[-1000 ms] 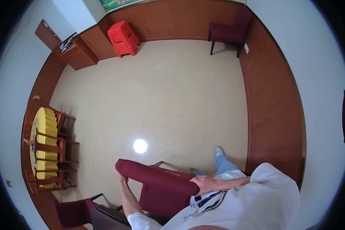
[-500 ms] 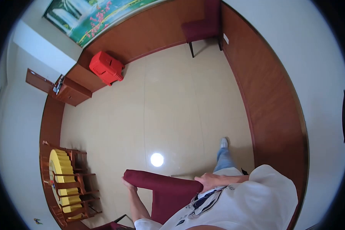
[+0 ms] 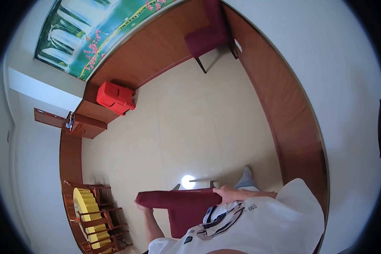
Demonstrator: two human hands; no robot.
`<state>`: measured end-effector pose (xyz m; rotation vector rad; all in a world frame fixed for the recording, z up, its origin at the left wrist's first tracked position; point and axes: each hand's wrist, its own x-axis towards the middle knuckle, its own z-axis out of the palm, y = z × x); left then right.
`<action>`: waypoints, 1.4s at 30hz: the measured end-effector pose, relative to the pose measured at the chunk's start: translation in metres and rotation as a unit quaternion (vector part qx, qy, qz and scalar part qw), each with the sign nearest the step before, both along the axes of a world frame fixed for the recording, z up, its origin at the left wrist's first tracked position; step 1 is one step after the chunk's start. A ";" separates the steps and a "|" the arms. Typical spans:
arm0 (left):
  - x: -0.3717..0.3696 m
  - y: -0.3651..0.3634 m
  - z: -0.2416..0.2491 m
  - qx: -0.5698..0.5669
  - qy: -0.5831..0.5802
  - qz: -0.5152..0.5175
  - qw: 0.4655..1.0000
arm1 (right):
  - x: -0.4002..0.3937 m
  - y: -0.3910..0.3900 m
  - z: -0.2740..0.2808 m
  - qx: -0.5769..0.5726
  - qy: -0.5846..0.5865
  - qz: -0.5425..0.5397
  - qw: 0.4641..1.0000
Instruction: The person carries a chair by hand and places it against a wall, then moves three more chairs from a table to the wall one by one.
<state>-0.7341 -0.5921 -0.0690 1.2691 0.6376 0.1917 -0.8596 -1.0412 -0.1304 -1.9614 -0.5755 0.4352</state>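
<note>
gripping a maroon chair (image 3: 183, 208) crosswise, one end to each hand

lies directly between the left hand (image 3: 143, 207) and the right hand (image 3: 227, 194), low in front of the body, with the long axis of the thick padded edge running left to right from one to the other; touching both, so nearer to neither. closed round the right end with the right fingers; bent about the left end with the left fingers, mostly hidden by the padding. cannot tell whether any weight rests on the floor (image 3: 190, 127)

looks deep maroon all over, smooth and cloth-like, with a rounded bulge along the far edge and a narrower panel dropping back toward the white shirt (image 3: 262, 220); cannot tell whether touching it. shows dark legs (image 3: 176, 186) poking out past the padded edge, over pale tiles

next outward, shows a round patch of glare (image 3: 188, 182) just beyond the padding, and a pale shoe (image 3: 247, 171) ahead of the right hand. well apart, shows a second maroon chair (image 3: 208, 40) in the far corner, stacked red stools (image 3: 115, 98) against the panelled wall, and, off to the left, a yellow-draped table (image 3: 86, 201) with wooden chairs (image 3: 92, 216) beside it
</note>
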 end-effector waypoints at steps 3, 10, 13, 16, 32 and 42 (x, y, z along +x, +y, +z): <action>0.053 -0.036 -0.003 0.011 -0.007 -0.011 1.000 | 0.022 -0.033 0.001 0.014 0.003 -0.075 0.997; 0.138 -0.143 0.020 0.025 -0.022 -0.074 0.997 | 0.059 -0.089 0.031 0.021 0.028 -0.202 0.979; 0.175 -0.155 0.010 0.080 -0.032 -0.101 0.991 | 0.083 -0.102 0.024 -0.001 0.019 -0.248 0.969; 0.204 -0.167 0.007 0.113 -0.009 -0.151 0.982 | 0.117 -0.122 0.013 -0.021 0.026 -0.270 0.962; 0.254 -0.238 -0.003 -0.026 -0.043 -0.063 0.997 | 0.341 -0.211 -0.035 0.052 0.150 -0.310 0.937; 0.310 -0.314 -0.039 -0.027 -0.069 -0.068 0.995 | 0.357 -0.304 -0.056 0.049 0.201 -0.340 0.917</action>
